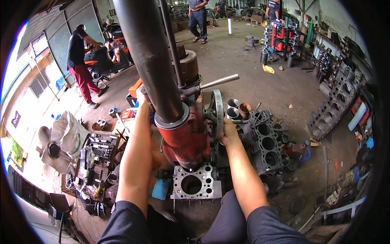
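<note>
A red boring machine (183, 142) with a thick grey column (148, 53) stands upright in front of me, over an engine block (178, 185) whose large round bore shows just below it. My right hand (228, 132) is closed round the near rim of a metal handwheel (217, 112) on the machine's right side. Up along the left side reaches my left hand (142, 96), close to a dark fitting beside the column. Its fingers are mostly hidden, so their grip does not show. A bare metal lever (219, 81) sticks out to the right above the handwheel.
Another engine block (268, 142) and loose cylinder sleeves (232, 107) lie to the right. A tool tray (97, 152) and a white sack (67, 132) sit at left. A long block (333, 107) leans far right. Other people, including one in red trousers (83, 83), stand farther back.
</note>
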Available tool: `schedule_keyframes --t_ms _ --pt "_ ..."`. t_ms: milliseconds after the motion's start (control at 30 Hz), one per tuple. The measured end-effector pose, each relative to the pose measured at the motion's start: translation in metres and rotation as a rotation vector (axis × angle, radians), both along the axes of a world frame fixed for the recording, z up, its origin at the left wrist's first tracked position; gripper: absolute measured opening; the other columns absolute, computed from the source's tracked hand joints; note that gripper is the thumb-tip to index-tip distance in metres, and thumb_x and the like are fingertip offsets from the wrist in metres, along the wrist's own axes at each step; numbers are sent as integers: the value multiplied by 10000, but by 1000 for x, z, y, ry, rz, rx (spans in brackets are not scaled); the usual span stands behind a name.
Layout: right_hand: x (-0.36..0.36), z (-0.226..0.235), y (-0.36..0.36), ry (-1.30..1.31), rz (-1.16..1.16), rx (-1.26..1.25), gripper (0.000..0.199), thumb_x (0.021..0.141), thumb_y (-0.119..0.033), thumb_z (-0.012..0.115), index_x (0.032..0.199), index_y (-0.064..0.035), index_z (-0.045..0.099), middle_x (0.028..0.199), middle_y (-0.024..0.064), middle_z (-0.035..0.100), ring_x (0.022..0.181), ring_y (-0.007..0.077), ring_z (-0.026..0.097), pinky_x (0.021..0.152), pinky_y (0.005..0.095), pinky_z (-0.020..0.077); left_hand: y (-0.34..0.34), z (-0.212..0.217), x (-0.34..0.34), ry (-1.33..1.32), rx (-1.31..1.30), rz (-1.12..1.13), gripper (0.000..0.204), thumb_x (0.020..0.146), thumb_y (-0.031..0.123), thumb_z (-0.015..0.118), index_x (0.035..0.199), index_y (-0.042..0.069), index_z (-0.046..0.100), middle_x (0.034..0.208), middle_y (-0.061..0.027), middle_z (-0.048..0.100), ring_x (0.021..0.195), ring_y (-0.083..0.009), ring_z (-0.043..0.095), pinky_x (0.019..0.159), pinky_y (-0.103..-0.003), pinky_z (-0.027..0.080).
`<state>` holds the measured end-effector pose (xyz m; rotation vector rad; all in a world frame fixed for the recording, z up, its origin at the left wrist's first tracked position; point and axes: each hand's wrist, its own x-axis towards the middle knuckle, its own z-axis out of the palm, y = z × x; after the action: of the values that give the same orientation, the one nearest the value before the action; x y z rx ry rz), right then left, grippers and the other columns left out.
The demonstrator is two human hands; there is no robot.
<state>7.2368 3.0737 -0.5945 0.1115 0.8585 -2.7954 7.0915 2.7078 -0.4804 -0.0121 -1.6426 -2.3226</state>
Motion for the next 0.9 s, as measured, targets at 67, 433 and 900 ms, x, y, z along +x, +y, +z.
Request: schedule_keyframes --t_ms 67,433,900 --pt "1 1 3 33 -4 30 252 894 -193 590 1066 -21 656 949 110 694 880 259 657 761 434 555 0 1 5 -5 -32 32 280 977 237 471 1003 102 714 790 -64 693 492 -143 576 380 -276 428" --pt "29 46 1 25 93 131 324 934 -332 517 1065 -91 690 880 101 716 598 257 613 491 382 441 110 84 242 584 -83 824 295 1002 171 569 1202 -43 594 1166 -160 651 1020 -191 640 892 -331 523" --pt "21 24 1 236 -48 236 241 937 -158 513 1090 -8 623 945 115 682 828 222 688 685 340 590 332 219 193 41 -1637 -266 1005 724 949 382 1154 111 733 1294 -185 631 1250 -310 579 1055 -439 423"
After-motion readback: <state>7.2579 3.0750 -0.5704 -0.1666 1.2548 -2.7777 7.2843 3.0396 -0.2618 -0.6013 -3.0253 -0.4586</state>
